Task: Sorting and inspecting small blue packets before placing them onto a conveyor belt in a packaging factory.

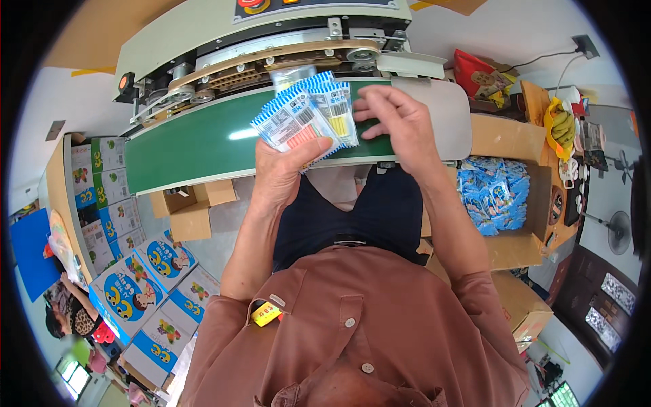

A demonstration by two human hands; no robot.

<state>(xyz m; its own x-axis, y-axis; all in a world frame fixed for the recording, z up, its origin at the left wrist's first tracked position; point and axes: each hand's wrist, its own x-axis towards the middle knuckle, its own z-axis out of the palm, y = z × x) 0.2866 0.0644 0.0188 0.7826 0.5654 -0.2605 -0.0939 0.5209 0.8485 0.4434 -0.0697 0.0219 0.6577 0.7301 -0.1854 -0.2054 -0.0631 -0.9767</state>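
Note:
My left hand grips a fanned bunch of small packets, its thumb pressed across the front one. They are clear with blue-and-white striped edges; pink-red contents show in one and yellow in another. Just right of the bunch is my right hand, its fingers apart and slightly bent, with nothing seen in it. Both hands are over the green conveyor belt of a sealing machine. A translucent plastic bag lies behind the packets at the machine's edge, partly hidden by them.
On the right, an open cardboard box holds many blue packets. Printed cartons are stacked on the left. Beneath the belt is another open carton. A red bag stands beyond the belt's right end. Another person is at the far left.

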